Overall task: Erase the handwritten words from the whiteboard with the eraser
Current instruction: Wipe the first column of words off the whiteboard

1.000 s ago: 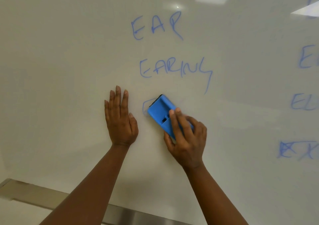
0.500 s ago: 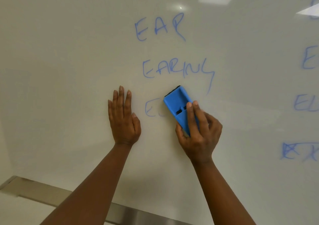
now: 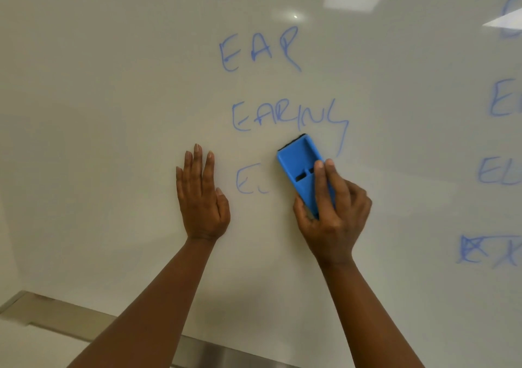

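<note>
While the left hand [image 3: 202, 195] lies flat with straight fingers on the whiteboard [image 3: 113, 113], the right hand [image 3: 333, 212] grips the blue eraser [image 3: 300, 167], pressed to the board just right of the half-wiped letters "E" [image 3: 250, 178], below "EARING" [image 3: 288, 119].

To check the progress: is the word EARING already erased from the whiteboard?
No, the word EARING is whole above the eraser that the right hand holds.
</note>
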Demonstrator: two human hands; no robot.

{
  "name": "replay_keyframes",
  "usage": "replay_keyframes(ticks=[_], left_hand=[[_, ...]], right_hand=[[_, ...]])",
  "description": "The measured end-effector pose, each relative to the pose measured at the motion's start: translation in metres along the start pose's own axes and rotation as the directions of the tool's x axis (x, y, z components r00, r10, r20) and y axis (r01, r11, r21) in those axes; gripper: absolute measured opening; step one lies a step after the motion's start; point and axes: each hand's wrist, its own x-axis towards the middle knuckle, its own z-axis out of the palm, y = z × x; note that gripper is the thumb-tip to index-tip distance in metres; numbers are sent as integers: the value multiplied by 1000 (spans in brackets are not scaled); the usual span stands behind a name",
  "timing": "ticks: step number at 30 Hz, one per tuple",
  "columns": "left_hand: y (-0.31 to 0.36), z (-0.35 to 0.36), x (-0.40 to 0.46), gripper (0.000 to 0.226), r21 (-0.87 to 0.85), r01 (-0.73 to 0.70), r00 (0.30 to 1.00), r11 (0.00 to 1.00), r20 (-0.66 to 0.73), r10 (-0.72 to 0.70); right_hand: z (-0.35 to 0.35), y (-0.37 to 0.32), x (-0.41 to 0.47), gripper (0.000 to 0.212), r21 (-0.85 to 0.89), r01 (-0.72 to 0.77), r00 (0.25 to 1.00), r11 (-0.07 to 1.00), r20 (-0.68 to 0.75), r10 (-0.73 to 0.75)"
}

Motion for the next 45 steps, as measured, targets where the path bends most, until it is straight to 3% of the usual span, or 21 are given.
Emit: replay_keyframes(ticks=[8, 15, 24, 31, 36, 45], left_hand=[[-1, -1, 1, 60, -10, -8, 1000, 1000, 8, 8], [-1, 0, 0, 61, -39, -3, 1000, 999, -5, 3], [-4, -2, 2, 56, -176, 4, 1000, 984, -6, -5], [-2, -3, 1, 66, -202, 40, 999, 979, -6, -42], [-3, -4, 1, 69, -230, 64, 998, 971, 10, -63], [-15, -23, 4, 71, -181, -24, 991, 983, 126, 48]], right_hand=[[-5, -22, -29, 45, 65, 156, 979, 986, 125, -163], [8, -27, -13, 47, 37, 71, 996, 997, 46, -73], [4, -31, -16, 34, 102, 293, 937, 951, 169, -307], [9, -26, 2, 36, 71, 186, 975, 980, 109, -192], [12, -42, 1, 36, 102, 245, 952, 964, 164, -259], [-6, -27, -24, 33, 143, 352, 895, 925, 238, -378]])
